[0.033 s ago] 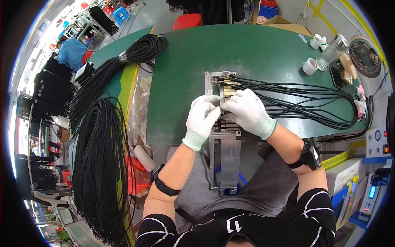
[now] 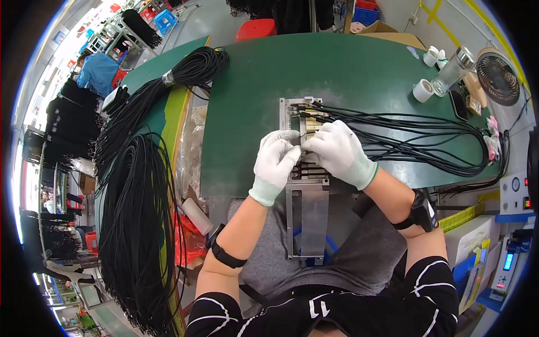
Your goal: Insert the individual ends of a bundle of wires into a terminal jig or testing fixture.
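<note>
My left hand point(image 2: 275, 163) and right hand point(image 2: 337, 150) pinch a thin, limp black cable point(image 2: 393, 132) by its stiff plug at frame centre.

Green worktop point(image 2: 348, 73) carrying a long metal fixture plate point(image 2: 306, 219) overhanging its near edge; black cables point(image 2: 426, 140) fanning rightward from the plate's far end; white tape rolls point(image 2: 422, 90) and a clear bottle point(image 2: 453, 70) sitting at the far right corner; small fan point(image 2: 497, 76) standing just beside them; black cable bundle point(image 2: 191, 70) lying across the left corner
</note>
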`<action>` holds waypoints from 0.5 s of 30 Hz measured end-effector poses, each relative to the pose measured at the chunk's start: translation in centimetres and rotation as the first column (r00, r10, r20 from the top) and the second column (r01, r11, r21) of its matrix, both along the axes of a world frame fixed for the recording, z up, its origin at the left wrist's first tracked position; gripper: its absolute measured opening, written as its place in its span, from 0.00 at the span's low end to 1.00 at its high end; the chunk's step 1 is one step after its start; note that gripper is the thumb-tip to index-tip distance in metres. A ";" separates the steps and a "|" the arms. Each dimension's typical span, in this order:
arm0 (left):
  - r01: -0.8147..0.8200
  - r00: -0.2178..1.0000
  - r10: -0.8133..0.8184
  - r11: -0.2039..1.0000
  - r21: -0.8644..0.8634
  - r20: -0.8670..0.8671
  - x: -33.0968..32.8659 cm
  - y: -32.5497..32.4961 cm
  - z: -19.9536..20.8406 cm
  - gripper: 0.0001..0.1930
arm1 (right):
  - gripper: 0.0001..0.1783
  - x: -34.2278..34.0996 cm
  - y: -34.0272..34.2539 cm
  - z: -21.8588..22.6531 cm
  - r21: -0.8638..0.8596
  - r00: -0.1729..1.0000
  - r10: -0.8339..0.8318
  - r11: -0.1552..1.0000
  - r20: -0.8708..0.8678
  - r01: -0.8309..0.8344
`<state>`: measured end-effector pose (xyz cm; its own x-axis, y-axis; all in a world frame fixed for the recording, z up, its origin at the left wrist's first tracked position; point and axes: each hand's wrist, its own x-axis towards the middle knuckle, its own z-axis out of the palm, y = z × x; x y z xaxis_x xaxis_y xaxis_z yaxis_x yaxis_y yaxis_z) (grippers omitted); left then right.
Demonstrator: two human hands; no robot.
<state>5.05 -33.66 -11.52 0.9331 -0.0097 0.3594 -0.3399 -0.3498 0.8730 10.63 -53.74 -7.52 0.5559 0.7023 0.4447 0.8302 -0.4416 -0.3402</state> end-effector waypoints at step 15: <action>-0.250 0.965 0.220 0.935 0.252 0.144 0.6 1.4 -0.5 0.05 | 0.03 1.8 -3.5 0.0 -0.095 0.990 -0.117 0.989 -0.076 0.110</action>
